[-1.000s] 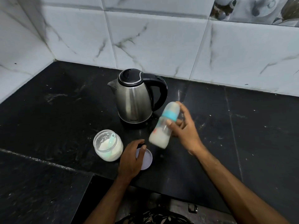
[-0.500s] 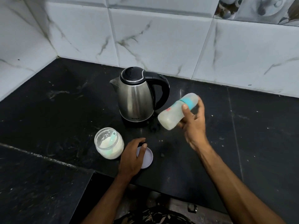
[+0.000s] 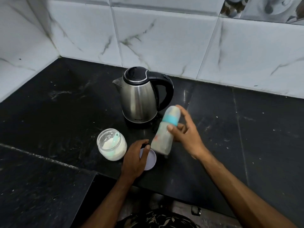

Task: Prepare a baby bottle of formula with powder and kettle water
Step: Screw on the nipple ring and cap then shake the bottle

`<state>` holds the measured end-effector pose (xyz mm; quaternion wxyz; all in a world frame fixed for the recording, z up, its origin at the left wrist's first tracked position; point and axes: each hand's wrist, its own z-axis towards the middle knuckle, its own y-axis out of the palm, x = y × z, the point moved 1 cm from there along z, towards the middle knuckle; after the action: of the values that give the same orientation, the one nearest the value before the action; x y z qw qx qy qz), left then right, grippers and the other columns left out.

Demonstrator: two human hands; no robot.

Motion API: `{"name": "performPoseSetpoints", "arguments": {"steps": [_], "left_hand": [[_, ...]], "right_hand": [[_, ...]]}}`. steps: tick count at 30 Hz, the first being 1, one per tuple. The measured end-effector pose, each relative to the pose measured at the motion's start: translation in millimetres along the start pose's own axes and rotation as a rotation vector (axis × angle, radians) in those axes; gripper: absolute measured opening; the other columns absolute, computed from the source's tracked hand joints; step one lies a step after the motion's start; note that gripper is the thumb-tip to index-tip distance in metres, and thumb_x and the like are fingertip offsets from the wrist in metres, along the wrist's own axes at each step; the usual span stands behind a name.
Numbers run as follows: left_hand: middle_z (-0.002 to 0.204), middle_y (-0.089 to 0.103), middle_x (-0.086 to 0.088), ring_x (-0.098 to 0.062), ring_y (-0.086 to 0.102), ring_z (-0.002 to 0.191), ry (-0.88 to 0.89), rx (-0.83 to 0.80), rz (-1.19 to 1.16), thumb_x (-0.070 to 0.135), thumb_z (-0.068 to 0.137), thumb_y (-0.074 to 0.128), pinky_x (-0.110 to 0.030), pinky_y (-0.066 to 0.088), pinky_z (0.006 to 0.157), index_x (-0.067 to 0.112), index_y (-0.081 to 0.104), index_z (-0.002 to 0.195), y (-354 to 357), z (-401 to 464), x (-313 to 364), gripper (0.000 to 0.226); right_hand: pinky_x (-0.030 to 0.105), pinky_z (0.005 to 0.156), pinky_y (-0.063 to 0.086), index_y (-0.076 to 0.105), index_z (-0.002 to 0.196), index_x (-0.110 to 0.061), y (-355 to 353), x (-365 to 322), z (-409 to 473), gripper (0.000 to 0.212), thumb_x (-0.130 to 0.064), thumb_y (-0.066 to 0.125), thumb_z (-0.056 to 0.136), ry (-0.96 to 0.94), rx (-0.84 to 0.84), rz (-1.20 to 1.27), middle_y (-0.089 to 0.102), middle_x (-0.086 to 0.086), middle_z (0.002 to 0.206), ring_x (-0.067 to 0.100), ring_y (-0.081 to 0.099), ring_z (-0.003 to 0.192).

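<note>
1. The desk (image 3: 57,112) is a dark polished stone slab with pale flecks and streaks; it meets white marble-pattern wall tiles (image 3: 164,38) along its rear and left edges.
2. The kettle (image 3: 139,99) is a brushed-steel cone with a black lid and a black loop handle. It stands upright near the rear edge of the desk, spout to the left.
3. The powder jar (image 3: 111,144) is a clear, rounded, open-topped jar of white powder. A pale teal scoop (image 3: 115,139) lies inside it. The jar stands near the front edge, left of both hands.
4. The jar lid (image 3: 150,159) is a flat lilac disc lying on the desk just right of the jar.
5. The baby bottle (image 3: 164,134) is a translucent cylinder with a teal collar, a clear domed cap and cloudy white content. It is tilted, cap towards the kettle, and held above the desk in front of the kettle.
6. Right hand (image 3: 187,137): the grip grasps the bottle, thumb across the body and fingers behind it.
7. Left hand (image 3: 136,158): the grip is released; relaxed fingers rest on the lid and cover its left part.
8. The bottle is motion-blurred; its markings cannot be read. Both forearms are cut off by the lower frame edge.
</note>
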<state>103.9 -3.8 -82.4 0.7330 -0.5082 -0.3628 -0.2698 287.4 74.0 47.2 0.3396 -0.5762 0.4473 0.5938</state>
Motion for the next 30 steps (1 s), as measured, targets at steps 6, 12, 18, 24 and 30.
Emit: {"name": "performPoseSetpoints", "arguments": {"steps": [6, 12, 18, 24, 30], "left_hand": [[0.114, 0.066, 0.008, -0.007, 0.059, 0.108, -0.013, 0.016, 0.002, 0.048, 0.096, 0.044, -0.020, 0.042, 0.096, 0.017, 0.067, 0.117, 0.8, -0.2, 2.1, 0.044], [0.116, 0.066, 0.005, -0.008, 0.059, 0.107, 0.006, -0.003, 0.008, 0.048, 0.095, 0.045, -0.021, 0.043, 0.095, 0.015, 0.066, 0.118, 0.4, 1.3, -0.9, 0.046], [0.115, 0.065, 0.010, -0.005, 0.059, 0.109, 0.003, 0.017, 0.007, 0.046, 0.097, 0.045, -0.014, 0.040, 0.097, 0.016, 0.067, 0.117, 1.0, 0.1, 1.0, 0.042], [0.116, 0.067, 0.002, -0.011, 0.059, 0.105, 0.027, 0.002, 0.002, 0.046, 0.095, 0.045, -0.022, 0.042, 0.094, 0.013, 0.066, 0.117, 1.4, 1.4, -2.2, 0.045], [0.115, 0.066, 0.009, -0.006, 0.059, 0.107, 0.006, 0.025, 0.009, 0.048, 0.096, 0.045, -0.020, 0.043, 0.096, 0.017, 0.067, 0.116, 1.8, 0.3, 0.2, 0.043]], "right_hand": [[0.034, 0.064, 0.061, 0.033, 0.143, -0.025, -9.5, -6.6, 15.3, 0.062, -0.015, 0.062, 0.090, -0.088, 0.262, 0.274, 0.075, -0.002, 0.090, 0.017, 0.073, 0.082], [0.037, 0.073, 0.060, 0.036, 0.138, -0.038, 2.7, 4.9, -8.5, 0.072, -0.019, 0.071, 0.078, 0.017, -0.067, -0.018, 0.072, 0.009, 0.107, 0.024, 0.072, 0.096], [0.043, 0.070, 0.059, 0.034, 0.144, -0.027, -11.3, -4.9, 13.8, 0.063, -0.021, 0.064, 0.089, -0.088, 0.344, 0.285, 0.074, -0.003, 0.090, 0.020, 0.071, 0.086], [0.035, 0.072, 0.059, 0.036, 0.138, -0.039, 5.6, 9.2, -9.6, 0.072, -0.019, 0.072, 0.078, 0.012, -0.105, -0.036, 0.071, 0.012, 0.110, 0.023, 0.072, 0.096], [0.041, 0.068, 0.061, 0.033, 0.144, -0.029, 1.5, -0.9, 11.2, 0.073, -0.028, 0.067, 0.079, -0.060, 0.284, 0.312, 0.075, -0.003, 0.091, 0.020, 0.072, 0.086]]}}
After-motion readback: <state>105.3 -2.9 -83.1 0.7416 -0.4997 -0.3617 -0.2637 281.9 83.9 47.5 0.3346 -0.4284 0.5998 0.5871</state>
